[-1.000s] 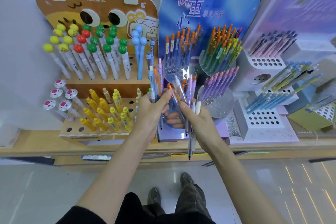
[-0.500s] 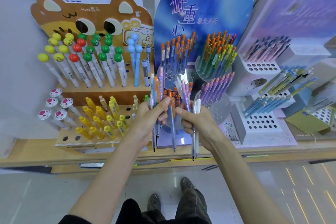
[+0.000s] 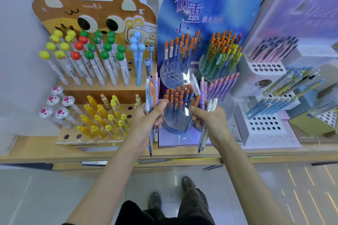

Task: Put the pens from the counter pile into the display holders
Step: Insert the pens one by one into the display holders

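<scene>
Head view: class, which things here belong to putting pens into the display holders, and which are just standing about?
In the job:
left hand, gripping a pen bunch
right hand, gripping a second pen bunch
clear tiered holders behind the hands

Standing about, as far as this view shows:
cat-shaped stand
yellow pens
shoes

We look down on a pale wooden bench (image 3: 33, 144) running the full width of a stationery shop display. Standing on it, from left to right: a cat-faced wooden stand (image 3: 82, 139) stocked with ball-topped pens (image 3: 104, 55); just beside it a blue stand (image 3: 206, 5) with clear round tiers; then a lilac base (image 3: 274, 142) bearing white perforated holders (image 3: 263, 124). An olive box (image 3: 311, 125) stands at the far right.
</scene>
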Demonstrator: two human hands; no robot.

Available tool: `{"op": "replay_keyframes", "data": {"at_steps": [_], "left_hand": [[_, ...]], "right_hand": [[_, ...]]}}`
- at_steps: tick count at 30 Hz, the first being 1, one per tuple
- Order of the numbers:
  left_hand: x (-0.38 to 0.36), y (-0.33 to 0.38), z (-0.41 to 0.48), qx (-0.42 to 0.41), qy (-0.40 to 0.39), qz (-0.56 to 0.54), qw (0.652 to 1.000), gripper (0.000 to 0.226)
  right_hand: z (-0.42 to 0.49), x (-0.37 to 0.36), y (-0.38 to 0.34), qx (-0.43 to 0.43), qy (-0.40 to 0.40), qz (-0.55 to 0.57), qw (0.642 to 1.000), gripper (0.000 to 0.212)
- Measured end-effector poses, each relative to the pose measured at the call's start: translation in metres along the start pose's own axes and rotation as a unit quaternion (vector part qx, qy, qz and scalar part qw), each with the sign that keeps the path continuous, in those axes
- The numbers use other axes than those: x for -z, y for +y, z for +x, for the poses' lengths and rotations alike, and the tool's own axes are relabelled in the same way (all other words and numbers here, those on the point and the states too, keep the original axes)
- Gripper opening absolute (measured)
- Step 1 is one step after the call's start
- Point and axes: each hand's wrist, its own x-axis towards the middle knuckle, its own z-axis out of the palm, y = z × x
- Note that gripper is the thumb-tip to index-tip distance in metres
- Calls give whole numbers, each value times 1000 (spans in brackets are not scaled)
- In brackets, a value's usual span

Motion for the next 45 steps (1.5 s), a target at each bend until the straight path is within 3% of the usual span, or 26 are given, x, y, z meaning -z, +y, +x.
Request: {"op": "replay_keyframes", "data": {"at_steps": [5,9,13,30,38,45], "left_hand": [[8,-6,-4,10,23,-4,1000,15],[10,-6,-8,14,34,-12,999,12],[12,-6,-9,16,45,-13,999,11],[22,-7,-17,2,36,-36,999,37],[28,-11,-19,4,43,-54,998,20],[29,-11,-20,3,43,-52,998,21]], "right_hand": [[4,0,8,31,79,34,996,16],[3,-9,16,69,117,-2,991,7],[2,-16,20,97,147,-33,984,18],[-4,-35,45,118,165,-37,978,8],[-1,-42,61,153,154,-85,973,14],[1,-45,75,111,139,-86,980,11]]}}
